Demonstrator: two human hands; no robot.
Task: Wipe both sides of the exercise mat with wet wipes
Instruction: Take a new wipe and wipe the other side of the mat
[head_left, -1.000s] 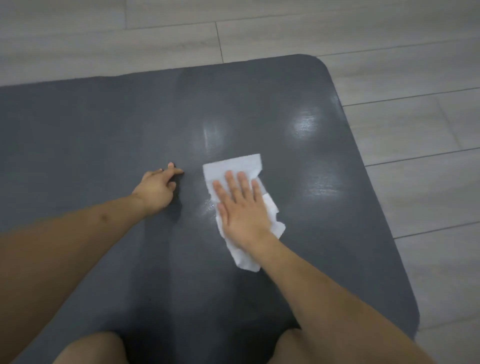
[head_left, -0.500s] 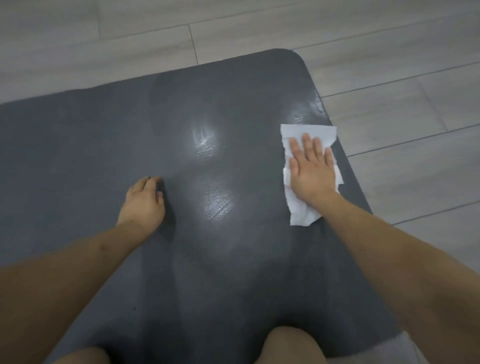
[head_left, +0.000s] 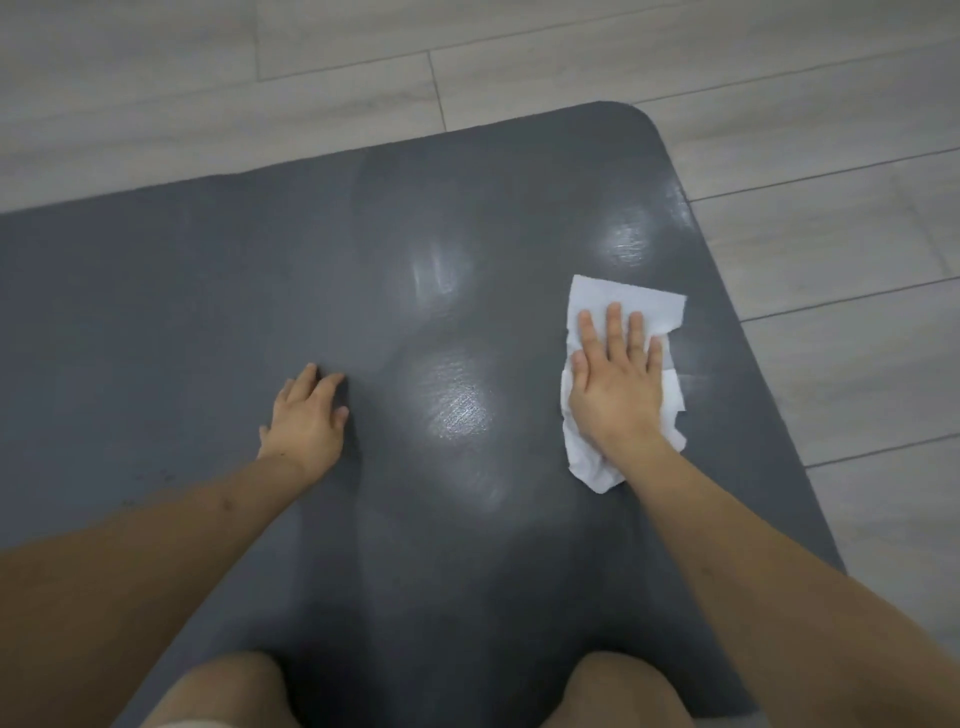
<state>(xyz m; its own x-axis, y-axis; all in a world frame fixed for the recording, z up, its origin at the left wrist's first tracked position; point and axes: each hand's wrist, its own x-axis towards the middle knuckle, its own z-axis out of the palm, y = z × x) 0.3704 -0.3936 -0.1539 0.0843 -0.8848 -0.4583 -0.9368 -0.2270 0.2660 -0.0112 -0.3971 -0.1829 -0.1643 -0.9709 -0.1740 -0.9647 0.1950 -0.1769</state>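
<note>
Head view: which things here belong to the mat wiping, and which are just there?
In the job:
- exercise mat, dark grey, flat on the floor, with shiny wet patches
- wet wipe, white, crumpled, lying on the mat
- right hand, pressing flat on the wipe
- left hand, resting on the mat

Just there:
- pale plank floor
- person's knees at the bottom edge

Right hand pressed flat on white wet wipe, right of frame; left hand rested on grey exercise mat; wet sheen at centre.
</note>
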